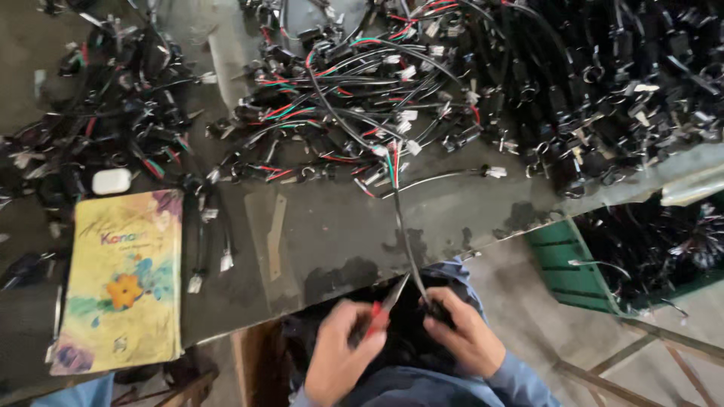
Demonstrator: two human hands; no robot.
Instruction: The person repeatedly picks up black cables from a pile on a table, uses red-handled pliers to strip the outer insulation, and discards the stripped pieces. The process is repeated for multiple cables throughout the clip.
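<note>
Near edge of surface (339,226): right hand (467,335) closed on the near end of a black cable (403,234), pulling it taut from the far heap of cables (362,98) so the left hand (343,354), closed on red-handled cutters (385,307), can reach it.

**Dim, soft, motion-blurred head view**

Light is flat daylight, no hard shadows; looks strongest from the right, where the pale concrete floor (528,301) reads brightest. The dark grey worn tabletop (332,218) shows a dull sheen w/ no real glare. Black wire heaps at top right (626,75) sink into near-solid black, detail lost. Whole frame is soft; left hand (339,354) and right hand (464,335) smeared by motion, fingers indistinct. Yellow flower-print notebook (121,279) is fairly legible but fuzzy. Edges bend slightly from the wide lens; corners are darkest and blurriest, esp. top left.
</note>
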